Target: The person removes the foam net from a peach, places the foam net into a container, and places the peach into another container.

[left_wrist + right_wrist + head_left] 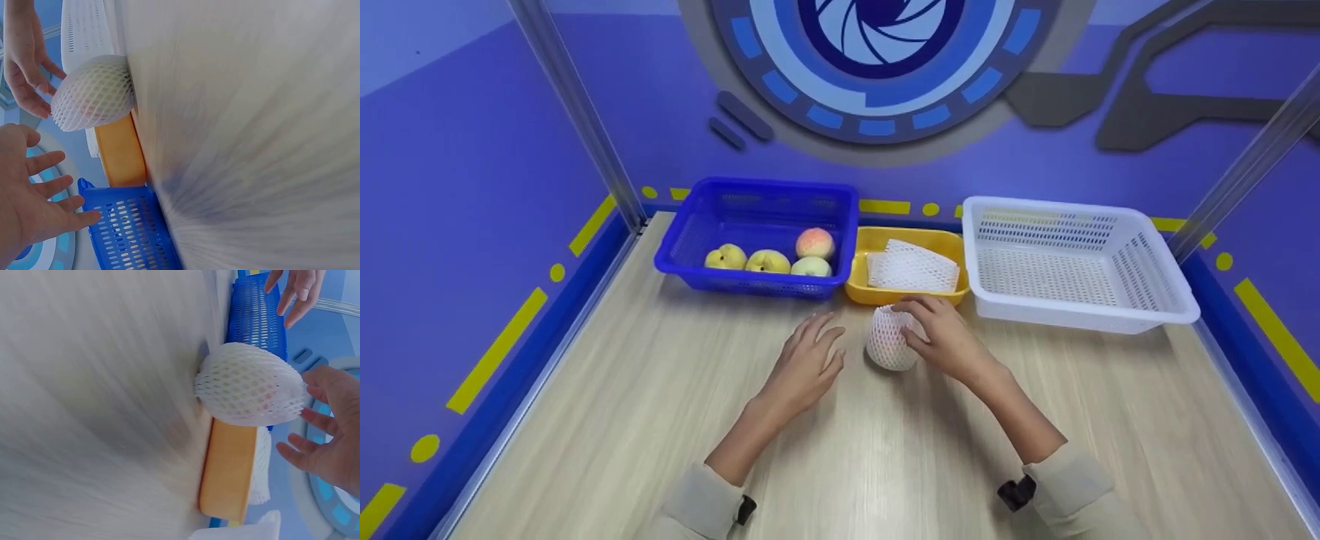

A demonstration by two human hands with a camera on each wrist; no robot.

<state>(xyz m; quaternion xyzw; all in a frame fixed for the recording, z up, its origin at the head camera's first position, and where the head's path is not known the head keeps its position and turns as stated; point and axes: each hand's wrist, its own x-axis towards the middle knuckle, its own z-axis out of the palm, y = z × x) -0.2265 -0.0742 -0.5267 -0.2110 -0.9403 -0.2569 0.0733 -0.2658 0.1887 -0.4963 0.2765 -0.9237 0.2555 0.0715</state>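
Note:
A peach in a white foam net sleeve [889, 342] stands upright on the table, pink and yellow showing through the mesh. My right hand [949, 341] is at its upper right side, fingers loosely bent and spread. In the right wrist view the thumb and a fingertip [308, 415] come right at the top of the net. To the left of the wrapped peach, my left hand [804, 361] hovers apart from it. Its fingers are spread with nothing between them, as the left wrist view also shows.
At the back left, a blue basket [690, 277] holds several bare peaches [768, 262]. Beside it a yellow tray [864, 295] contains white foam nets [919, 268]. A white basket [1080, 311] stands at the back right, and blue walls enclose the wooden table [607, 420].

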